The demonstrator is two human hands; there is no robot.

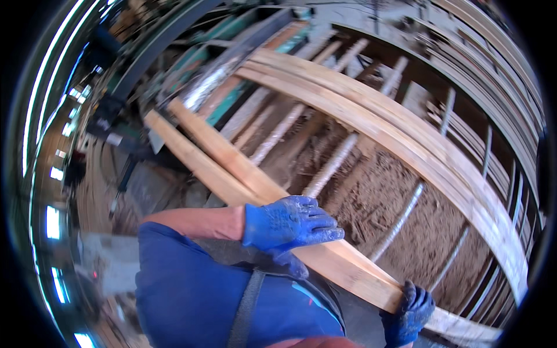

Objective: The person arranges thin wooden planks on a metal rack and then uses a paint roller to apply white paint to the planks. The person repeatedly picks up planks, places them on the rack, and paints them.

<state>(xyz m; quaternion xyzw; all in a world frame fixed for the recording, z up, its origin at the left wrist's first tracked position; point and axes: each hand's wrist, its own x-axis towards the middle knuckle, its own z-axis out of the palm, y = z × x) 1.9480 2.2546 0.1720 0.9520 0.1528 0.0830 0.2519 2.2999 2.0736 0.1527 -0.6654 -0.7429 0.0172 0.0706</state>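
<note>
Two long pale wooden boards (348, 272) lie slantwise in front of me. They part in a narrow V toward the far left and overlap closely nearer me. My left hand (293, 223), in a blue work glove, lies across both at mid-length, fingers over the top and thumb down the near edge. At their near right end, my right hand (409, 313), gloved in darker blue, is closed round the board end; its thumb is hidden.
Beyond lies a rack of metal rollers (333, 162) above a bed of wood chips and bark (383, 197). More long planks (360, 107) rest across the rollers. A green and grey metal frame (214, 69) stands at the far left, and stacked timber (487, 64) at the far right.
</note>
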